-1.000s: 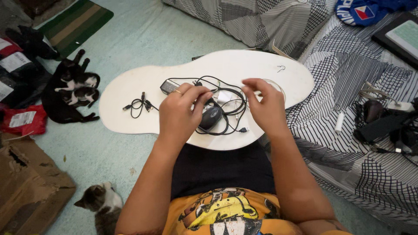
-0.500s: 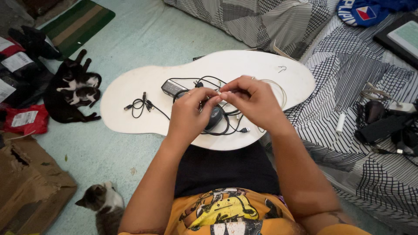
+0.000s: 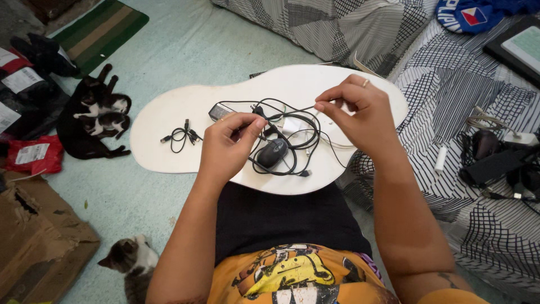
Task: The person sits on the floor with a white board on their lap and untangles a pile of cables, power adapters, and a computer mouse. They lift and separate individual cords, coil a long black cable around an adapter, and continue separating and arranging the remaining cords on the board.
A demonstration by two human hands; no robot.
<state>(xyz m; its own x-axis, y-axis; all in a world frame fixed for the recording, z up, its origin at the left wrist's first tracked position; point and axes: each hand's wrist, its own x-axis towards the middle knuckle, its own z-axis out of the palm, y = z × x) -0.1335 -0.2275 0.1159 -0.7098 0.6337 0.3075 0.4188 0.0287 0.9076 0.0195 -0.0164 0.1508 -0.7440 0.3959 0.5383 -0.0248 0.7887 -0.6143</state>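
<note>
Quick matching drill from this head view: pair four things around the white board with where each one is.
1 computer mouse
2 small coiled cable
3 black-and-white cat
4 cardboard box

a floor, left of the board
b left end of the board
c bottom-left corner
d amid tangled cables, between the hands

Pairs: 1-d, 2-b, 3-a, 4-c

Cable stretched between fingers, above surface.
Mouse (image 3: 273, 152) under cable (image 3: 289, 112), between fingers (image 3: 251, 125); small cable bundle (image 3: 181, 135) left, on surface (image 3: 169, 112).
</note>
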